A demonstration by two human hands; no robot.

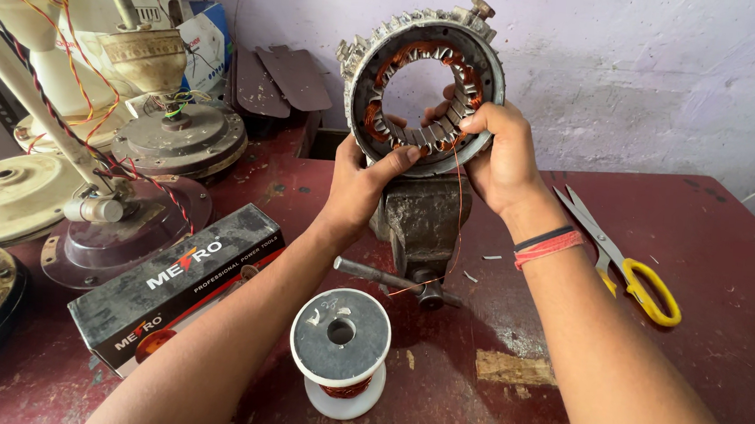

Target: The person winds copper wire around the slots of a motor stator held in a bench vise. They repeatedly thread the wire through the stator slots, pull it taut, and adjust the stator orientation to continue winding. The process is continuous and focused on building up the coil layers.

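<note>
A round metal motor stator (424, 41) with copper windings stands upright above a small bench vise (419, 220). My left hand (357, 183) grips its lower left rim, thumb on the slotted inner ring. My right hand (495, 149) holds the lower right rim, fingers reaching into the bore. A thin copper wire (460, 218) runs down from the stator towards the vise handle. A spool of copper wire (340, 348) stands on the table in front of the vise, between my forearms.
Yellow-handled scissors (629, 268) lie on the dark red table (698, 354) to the right. A black cardboard box (179, 286) lies at left. Several ceiling fan bodies and parts (177, 133) with loose wires crowd the left side. A pale wall stands behind.
</note>
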